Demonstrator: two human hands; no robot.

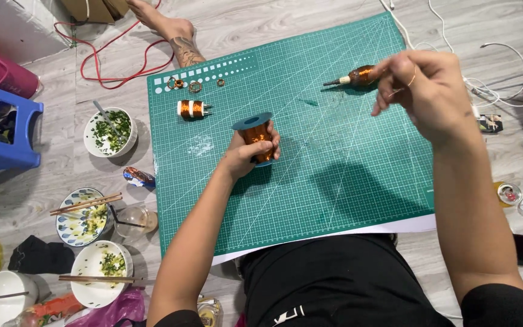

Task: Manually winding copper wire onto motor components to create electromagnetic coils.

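Left hand (250,151) closed around upright copper wire spool (255,134) on green cutting mat (334,157); right hand (422,85) raised well apart, fingers pinched, wire not discernible.

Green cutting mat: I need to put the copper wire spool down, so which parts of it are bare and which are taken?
The green cutting mat is bare across its near half, below the left hand gripping the copper wire spool, and between both hands. Crowded: the far left corner, with small rings and a wound coil, and the far right by the right hand, where a copper-wound tool lies.

Bare forearms, black short sleeves, black clothing, thin ring (412,77) on one finger.
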